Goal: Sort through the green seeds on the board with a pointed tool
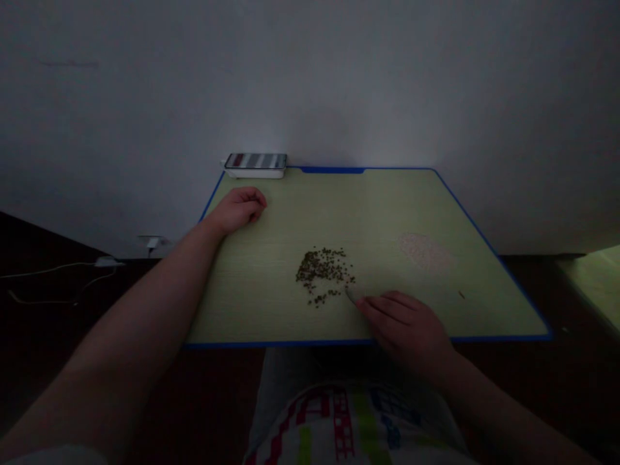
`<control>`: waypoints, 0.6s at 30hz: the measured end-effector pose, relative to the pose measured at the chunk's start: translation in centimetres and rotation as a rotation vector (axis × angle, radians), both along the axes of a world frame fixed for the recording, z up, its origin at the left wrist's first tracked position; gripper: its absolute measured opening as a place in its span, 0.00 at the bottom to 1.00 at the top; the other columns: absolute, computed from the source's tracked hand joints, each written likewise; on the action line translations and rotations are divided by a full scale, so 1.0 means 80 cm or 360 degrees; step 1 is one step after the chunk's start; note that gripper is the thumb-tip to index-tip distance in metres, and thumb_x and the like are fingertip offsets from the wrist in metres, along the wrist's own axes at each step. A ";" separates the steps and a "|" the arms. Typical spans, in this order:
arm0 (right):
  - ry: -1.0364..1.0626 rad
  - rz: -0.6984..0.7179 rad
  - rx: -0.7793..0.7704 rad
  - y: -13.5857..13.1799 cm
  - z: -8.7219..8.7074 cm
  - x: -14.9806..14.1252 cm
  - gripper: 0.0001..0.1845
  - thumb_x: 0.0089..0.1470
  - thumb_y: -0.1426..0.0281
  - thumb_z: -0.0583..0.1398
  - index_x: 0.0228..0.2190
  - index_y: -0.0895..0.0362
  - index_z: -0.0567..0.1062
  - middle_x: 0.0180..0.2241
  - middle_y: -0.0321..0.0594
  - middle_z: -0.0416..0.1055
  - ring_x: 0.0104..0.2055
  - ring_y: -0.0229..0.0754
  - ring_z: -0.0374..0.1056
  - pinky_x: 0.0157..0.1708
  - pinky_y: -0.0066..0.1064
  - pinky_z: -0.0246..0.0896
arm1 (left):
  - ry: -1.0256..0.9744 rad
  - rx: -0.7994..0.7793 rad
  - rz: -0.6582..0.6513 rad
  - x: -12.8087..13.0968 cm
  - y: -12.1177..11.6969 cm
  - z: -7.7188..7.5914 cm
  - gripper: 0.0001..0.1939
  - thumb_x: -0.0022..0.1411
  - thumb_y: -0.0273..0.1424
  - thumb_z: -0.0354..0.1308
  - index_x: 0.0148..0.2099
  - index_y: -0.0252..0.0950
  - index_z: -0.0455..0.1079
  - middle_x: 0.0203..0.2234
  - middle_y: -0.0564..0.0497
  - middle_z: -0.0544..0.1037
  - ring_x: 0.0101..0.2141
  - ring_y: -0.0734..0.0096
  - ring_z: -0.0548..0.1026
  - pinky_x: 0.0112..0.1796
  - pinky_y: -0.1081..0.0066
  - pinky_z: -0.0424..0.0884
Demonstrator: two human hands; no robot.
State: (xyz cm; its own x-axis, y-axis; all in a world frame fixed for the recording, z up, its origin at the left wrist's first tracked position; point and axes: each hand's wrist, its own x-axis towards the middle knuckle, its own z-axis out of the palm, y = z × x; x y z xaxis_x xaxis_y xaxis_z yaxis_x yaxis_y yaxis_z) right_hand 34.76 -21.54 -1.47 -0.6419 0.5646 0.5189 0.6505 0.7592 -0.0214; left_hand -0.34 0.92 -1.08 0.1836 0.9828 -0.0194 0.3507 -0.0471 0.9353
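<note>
A heap of dark seeds (323, 274) is being shown at the middle of a green table (271, 343) with blue edging. The right hand (404, 329) is being held half-curled at the heap's 4 o'clock edge; whether a pale sliver (352, 294) is being gripped cannot be told in the dimness. The left hand (237, 210) is being rested, loosely curled and empty, at 10 o'clock. A patch of pale grains (426, 253) is being seen at 3 o'clock. A phone (255, 161) is being propped on a white box (254, 174) at 11 o'clock, its striped screen unreadable.
</note>
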 end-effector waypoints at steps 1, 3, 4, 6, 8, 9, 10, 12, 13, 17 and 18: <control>-0.0021 0.0013 0.0016 0.000 0.001 -0.003 0.17 0.67 0.77 0.52 0.46 0.61 0.80 0.38 0.45 0.83 0.35 0.43 0.76 0.36 0.35 0.76 | -0.0001 -0.0002 0.0006 0.000 0.000 -0.001 0.08 0.40 0.25 0.56 0.29 0.37 0.67 0.12 0.58 0.65 0.15 0.78 0.61 0.19 0.75 0.54; -0.0054 0.0054 0.0027 -0.003 0.002 -0.008 0.17 0.67 0.78 0.52 0.45 0.61 0.81 0.37 0.44 0.83 0.33 0.43 0.76 0.34 0.35 0.75 | 0.0005 -0.0007 0.0003 -0.001 0.001 -0.001 0.08 0.41 0.25 0.56 0.29 0.37 0.67 0.12 0.57 0.65 0.16 0.77 0.61 0.20 0.75 0.55; -0.0055 0.0078 0.0023 -0.006 0.002 -0.009 0.18 0.67 0.78 0.51 0.44 0.60 0.81 0.36 0.44 0.83 0.33 0.42 0.76 0.33 0.34 0.75 | 0.0010 -0.0008 -0.0006 -0.001 0.001 -0.002 0.08 0.41 0.25 0.56 0.29 0.37 0.67 0.13 0.57 0.66 0.16 0.77 0.62 0.20 0.75 0.55; -0.0030 0.0120 0.0011 -0.009 0.003 -0.009 0.17 0.67 0.78 0.52 0.45 0.60 0.81 0.36 0.43 0.83 0.33 0.42 0.76 0.34 0.34 0.75 | 0.0010 -0.0005 -0.0026 -0.002 0.002 -0.002 0.07 0.41 0.25 0.56 0.29 0.37 0.67 0.12 0.57 0.65 0.16 0.77 0.61 0.20 0.75 0.55; 0.0002 0.0109 -0.0004 -0.009 0.004 -0.008 0.16 0.67 0.77 0.53 0.46 0.60 0.80 0.36 0.43 0.83 0.34 0.41 0.76 0.35 0.34 0.75 | 0.0003 0.0001 -0.0028 -0.001 0.002 -0.001 0.07 0.41 0.25 0.56 0.28 0.37 0.67 0.12 0.58 0.65 0.15 0.78 0.61 0.20 0.75 0.54; 0.0019 0.0090 -0.0009 -0.008 0.004 -0.007 0.16 0.67 0.77 0.54 0.47 0.60 0.80 0.37 0.43 0.83 0.34 0.41 0.76 0.36 0.34 0.76 | 0.0005 0.0000 -0.0025 -0.001 0.002 -0.001 0.08 0.41 0.25 0.55 0.29 0.37 0.67 0.12 0.58 0.65 0.15 0.78 0.61 0.19 0.75 0.53; 0.0032 0.0072 -0.0020 -0.005 0.004 -0.007 0.16 0.66 0.77 0.54 0.47 0.59 0.80 0.38 0.44 0.83 0.34 0.41 0.76 0.36 0.34 0.76 | 0.0011 -0.0003 -0.0021 -0.001 0.001 0.000 0.08 0.41 0.25 0.55 0.29 0.37 0.67 0.12 0.58 0.65 0.15 0.78 0.60 0.19 0.75 0.53; 0.0045 0.0050 -0.0056 0.001 0.002 -0.010 0.17 0.65 0.78 0.55 0.49 0.59 0.79 0.40 0.45 0.83 0.35 0.42 0.76 0.37 0.35 0.76 | 0.0032 -0.0010 -0.0015 0.000 0.000 0.001 0.08 0.41 0.25 0.56 0.29 0.37 0.67 0.12 0.58 0.66 0.15 0.79 0.60 0.19 0.75 0.53; 0.0037 0.0054 -0.0069 0.005 0.001 -0.014 0.17 0.64 0.78 0.55 0.50 0.60 0.79 0.40 0.46 0.83 0.36 0.43 0.76 0.37 0.36 0.76 | 0.0038 -0.0008 -0.0012 0.000 0.000 0.001 0.08 0.41 0.25 0.56 0.29 0.37 0.68 0.12 0.58 0.66 0.15 0.79 0.61 0.19 0.75 0.53; -0.0060 0.0115 -0.0055 0.012 -0.002 -0.037 0.17 0.63 0.79 0.55 0.50 0.64 0.79 0.41 0.49 0.82 0.36 0.47 0.74 0.35 0.39 0.74 | 0.0007 0.0008 -0.0010 0.000 0.000 0.000 0.08 0.40 0.25 0.56 0.28 0.37 0.67 0.11 0.58 0.66 0.15 0.79 0.61 0.19 0.75 0.53; -0.0076 0.0144 -0.0047 0.011 -0.001 -0.043 0.17 0.63 0.79 0.55 0.49 0.64 0.79 0.41 0.49 0.82 0.36 0.47 0.74 0.35 0.39 0.73 | -0.0002 0.0007 -0.0009 0.000 0.001 -0.001 0.08 0.40 0.25 0.56 0.28 0.37 0.67 0.11 0.58 0.65 0.15 0.78 0.61 0.19 0.75 0.53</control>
